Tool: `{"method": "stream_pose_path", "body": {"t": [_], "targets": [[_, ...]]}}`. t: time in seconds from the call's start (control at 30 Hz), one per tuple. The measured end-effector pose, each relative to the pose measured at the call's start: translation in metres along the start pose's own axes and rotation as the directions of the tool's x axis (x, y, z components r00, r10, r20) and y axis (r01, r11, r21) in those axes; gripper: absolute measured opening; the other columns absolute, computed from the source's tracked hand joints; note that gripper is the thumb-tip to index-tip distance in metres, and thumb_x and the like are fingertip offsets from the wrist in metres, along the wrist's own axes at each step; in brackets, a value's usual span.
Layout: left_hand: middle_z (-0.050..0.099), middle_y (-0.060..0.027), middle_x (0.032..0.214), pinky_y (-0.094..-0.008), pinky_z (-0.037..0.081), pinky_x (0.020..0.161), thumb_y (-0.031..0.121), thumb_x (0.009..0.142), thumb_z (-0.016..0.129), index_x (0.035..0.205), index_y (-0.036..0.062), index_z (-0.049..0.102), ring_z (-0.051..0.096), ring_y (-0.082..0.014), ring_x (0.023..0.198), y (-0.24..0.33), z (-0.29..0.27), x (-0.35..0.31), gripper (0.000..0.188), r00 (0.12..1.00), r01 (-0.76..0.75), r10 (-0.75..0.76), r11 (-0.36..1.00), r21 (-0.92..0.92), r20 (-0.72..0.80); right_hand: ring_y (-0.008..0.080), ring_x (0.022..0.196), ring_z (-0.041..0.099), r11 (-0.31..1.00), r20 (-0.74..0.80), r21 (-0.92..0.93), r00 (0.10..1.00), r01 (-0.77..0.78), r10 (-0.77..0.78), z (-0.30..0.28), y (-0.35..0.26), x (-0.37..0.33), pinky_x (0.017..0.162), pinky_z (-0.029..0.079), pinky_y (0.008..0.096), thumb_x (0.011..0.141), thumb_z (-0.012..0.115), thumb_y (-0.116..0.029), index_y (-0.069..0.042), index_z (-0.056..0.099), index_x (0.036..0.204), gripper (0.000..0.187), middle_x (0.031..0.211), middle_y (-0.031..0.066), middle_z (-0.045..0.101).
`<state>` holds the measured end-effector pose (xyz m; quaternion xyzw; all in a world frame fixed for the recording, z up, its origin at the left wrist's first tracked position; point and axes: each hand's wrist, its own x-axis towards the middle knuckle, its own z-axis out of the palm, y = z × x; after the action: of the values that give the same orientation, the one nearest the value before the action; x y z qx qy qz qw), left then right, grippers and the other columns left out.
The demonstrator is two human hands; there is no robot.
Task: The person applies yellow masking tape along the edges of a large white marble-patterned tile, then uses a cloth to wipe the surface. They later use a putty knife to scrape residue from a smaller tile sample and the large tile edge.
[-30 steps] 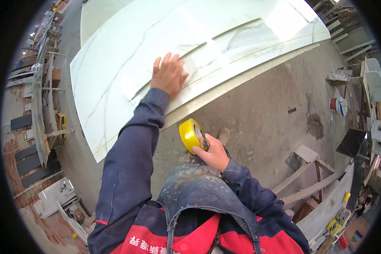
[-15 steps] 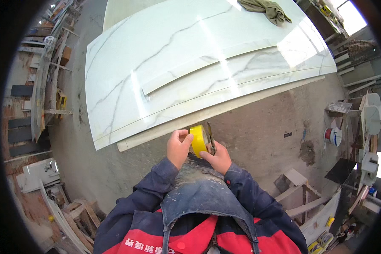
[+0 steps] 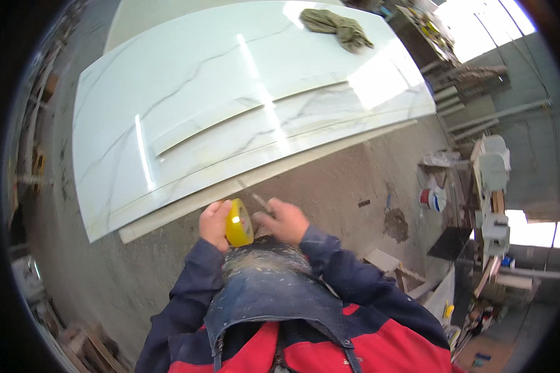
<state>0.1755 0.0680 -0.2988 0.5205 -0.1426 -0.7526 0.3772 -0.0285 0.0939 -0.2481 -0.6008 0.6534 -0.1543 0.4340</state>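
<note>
Head view: the left hand is closed on the side of a yellow tape roll. The right hand grips a thin tool, too blurry to name. The roll is between the hands, near the close edge of a big white slab with gray lines. A green cloth lies crumpled on the slab's far side.

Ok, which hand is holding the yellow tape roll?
The left hand: it grips the yellow tape roll by its outer side, whereas the right hand holds a slim, blurred tool.
</note>
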Motion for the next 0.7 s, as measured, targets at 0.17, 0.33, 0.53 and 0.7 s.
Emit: {"method": "stream_pose_path", "body": {"t": [0.17, 0.33, 0.53, 0.7], "targets": [[0.068, -0.0124, 0.091, -0.0355, 0.058, 0.06, 0.016, 0.098, 0.061, 0.11, -0.0023, 0.059, 0.068, -0.0228, 0.067, 0.001, 0.011, -0.002, 0.022, 0.994, -0.04, 0.051, 0.993, 0.115, -0.097, 0.0422, 0.084, 0.065, 0.883, 0.136, -0.432, 0.981, 0.184, -0.138, -0.06, -0.026, 0.027, 0.073, 0.053, 0.05, 0.094, 0.06, -0.032, -0.002, 0.058, 0.097, 0.03, 0.087, 0.0223, 0.067], [0.065, -0.0121, 0.088, -0.0359, 0.057, 0.057, 0.015, 0.098, 0.06, 0.107, -0.0007, 0.056, 0.066, -0.0228, 0.063, 0.0, 0.018, -0.008, 0.018, 0.984, -0.098, 0.102, 0.995, 0.032, -0.144, 0.0381, 0.081, 0.067, 0.64, 0.272, -0.609, 0.881, 0.469, -0.387, -0.064, -0.032, 0.067, 0.072, 0.054, 0.0474, 0.093, 0.059, -0.028, -0.005, 0.063, 0.094, 0.024, 0.086, 0.0178, 0.067], [0.064, -0.0118, 0.087, -0.0357, 0.055, 0.053, 0.018, 0.1, 0.057, 0.106, 0.0006, 0.056, 0.063, -0.0222, 0.059, 0.002, 0.026, -0.011, 0.018, 0.977, -0.057, 0.045, 0.997, -0.053, -0.209, 0.0351, 0.083, 0.068, 0.482, 0.383, -0.695, 0.842, 0.534, -0.38, -0.055, -0.068, 0.091, 0.072, 0.055, 0.0453, 0.094, 0.059, -0.026, -0.008, 0.067, 0.095, 0.02, 0.088, 0.0142, 0.069], [0.064, -0.0118, 0.085, -0.0365, 0.055, 0.052, 0.018, 0.1, 0.057, 0.105, 0.002, 0.056, 0.063, -0.0228, 0.058, -0.004, 0.024, -0.008, 0.017, 0.977, -0.053, 0.033, 0.995, -0.088, -0.212, 0.0371, 0.079, 0.066, 0.436, 0.382, -0.684, 0.797, 0.584, -0.468, -0.036, -0.064, 0.113, 0.07, 0.053, 0.0474, 0.092, 0.061, -0.027, -0.007, 0.066, 0.09, 0.021, 0.084, 0.0147, 0.067]]}}
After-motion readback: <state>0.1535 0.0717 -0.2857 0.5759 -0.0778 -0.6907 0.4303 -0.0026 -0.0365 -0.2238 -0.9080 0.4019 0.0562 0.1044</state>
